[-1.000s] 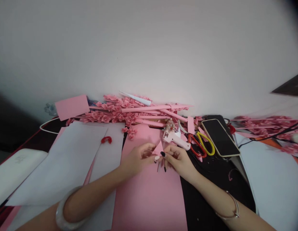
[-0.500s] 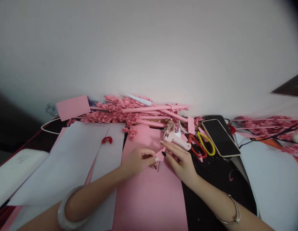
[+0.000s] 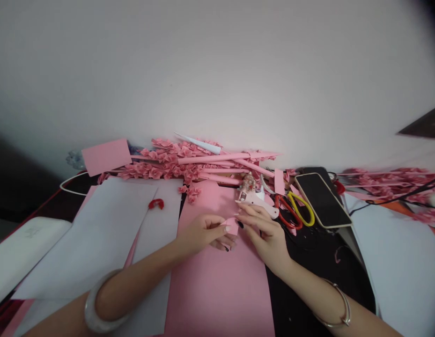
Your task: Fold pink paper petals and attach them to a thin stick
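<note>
A small pink paper piece [image 3: 232, 226] is pinched between the thumb and fingers of my left hand [image 3: 207, 232], above a large pink sheet [image 3: 222, 290]. My right hand [image 3: 265, 234] is at the right edge of the small piece, its fingertips near or touching it; whether it grips the paper is not clear. Just beyond my right fingers lies a pale pink glue gun [image 3: 261, 204]. To its right are scissors with red handles [image 3: 289, 213] and another pair with yellow handles [image 3: 302, 210].
Pink paper flowers and rolled stems [image 3: 168, 164] line the wall. White sheets [image 3: 94, 234] and a red curled piece [image 3: 156, 203] lie at left. A phone [image 3: 322, 200] rests at right, beside more white paper [image 3: 403, 262].
The small pink piece now looks curled or turned between my hands. My left lower fingers have spread out beneath it, and my right fingers have shifted slightly.
</note>
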A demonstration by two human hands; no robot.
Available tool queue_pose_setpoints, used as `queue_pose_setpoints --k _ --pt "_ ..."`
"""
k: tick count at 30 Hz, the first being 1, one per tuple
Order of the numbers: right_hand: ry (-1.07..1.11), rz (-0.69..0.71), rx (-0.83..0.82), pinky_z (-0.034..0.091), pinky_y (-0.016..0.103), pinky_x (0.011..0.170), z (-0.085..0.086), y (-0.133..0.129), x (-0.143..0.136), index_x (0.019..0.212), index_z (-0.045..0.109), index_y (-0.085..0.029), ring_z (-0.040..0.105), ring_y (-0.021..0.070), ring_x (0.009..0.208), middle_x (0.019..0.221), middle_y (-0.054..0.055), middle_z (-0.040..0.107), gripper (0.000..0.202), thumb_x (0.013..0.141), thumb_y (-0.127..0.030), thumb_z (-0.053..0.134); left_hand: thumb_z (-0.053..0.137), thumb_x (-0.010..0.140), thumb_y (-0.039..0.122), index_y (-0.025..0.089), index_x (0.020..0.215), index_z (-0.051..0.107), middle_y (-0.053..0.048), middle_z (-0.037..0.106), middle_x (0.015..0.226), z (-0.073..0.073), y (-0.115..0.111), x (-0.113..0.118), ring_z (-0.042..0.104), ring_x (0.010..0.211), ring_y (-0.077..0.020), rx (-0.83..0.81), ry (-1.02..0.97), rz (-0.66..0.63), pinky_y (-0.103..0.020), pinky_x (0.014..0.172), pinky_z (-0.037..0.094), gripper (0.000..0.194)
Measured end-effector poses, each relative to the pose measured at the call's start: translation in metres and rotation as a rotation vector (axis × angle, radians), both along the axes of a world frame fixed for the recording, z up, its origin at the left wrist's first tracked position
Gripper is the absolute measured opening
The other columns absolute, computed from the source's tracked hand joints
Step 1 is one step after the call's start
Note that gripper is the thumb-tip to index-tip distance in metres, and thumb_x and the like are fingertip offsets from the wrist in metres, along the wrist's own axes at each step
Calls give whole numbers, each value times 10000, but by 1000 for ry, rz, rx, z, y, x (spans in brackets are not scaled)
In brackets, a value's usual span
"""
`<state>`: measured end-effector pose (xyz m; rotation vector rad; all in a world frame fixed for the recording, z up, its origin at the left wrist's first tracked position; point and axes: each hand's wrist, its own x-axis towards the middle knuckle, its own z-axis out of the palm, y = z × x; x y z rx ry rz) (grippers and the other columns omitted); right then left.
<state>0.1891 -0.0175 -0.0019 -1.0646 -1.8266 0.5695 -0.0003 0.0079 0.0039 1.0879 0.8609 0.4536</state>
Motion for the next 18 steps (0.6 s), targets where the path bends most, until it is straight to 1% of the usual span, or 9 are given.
queue_pose_setpoints --k 2,6,9,11,15,18 --pt "80 -1 -90 426 395 950 -1 -1 -2 975 689 -287 537 196 1102 1175 30 627 327 803 -54 539 607 775 394 143 815 623 -78 724 844 0 0 0 692 783 -198 -8 -5 11 -272 664 526 254" --pt "228 -17 -225 402 401 975 -2 -2 -6 924 691 -262 555 195 1093 1134 41 642 263 789 -72 569 600 780 385 142 796 616 -87 728 840 -2 -1 1 695 789 -206 3 -7 -5 -278 664 531 244" --pt "359 -7 -333 457 372 910 -1 -1 -9 831 684 -227 604 189 1006 1008 50 677 151 777 -110 606 596 778 381 141 789 626 -89 727 836 -2 -1 0 694 792 -213 21 -2 -17 -295 682 533 241" --pt "443 2 -399 491 350 861 0 -1 -11 788 674 -211 618 188 973 982 54 677 82 761 -142 638 594 777 390 141 792 639 -89 727 834 -1 -2 0 692 790 -215 31 0 -21 -306 692 532 253" --pt "527 46 -465 498 350 861 -4 3 -10 769 676 -200 609 198 1018 1061 66 663 45 741 -165 672 595 778 408 134 824 656 -91 723 845 -1 -2 0 689 784 -209 44 4 -26 -308 704 528 284" --pt "513 70 -451 482 380 894 -6 5 -8 779 692 -205 601 209 1048 1074 72 670 57 754 -162 664 587 785 435 139 870 653 -91 721 863 -2 -1 0 688 788 -202 32 -11 -14 -302 708 524 316"
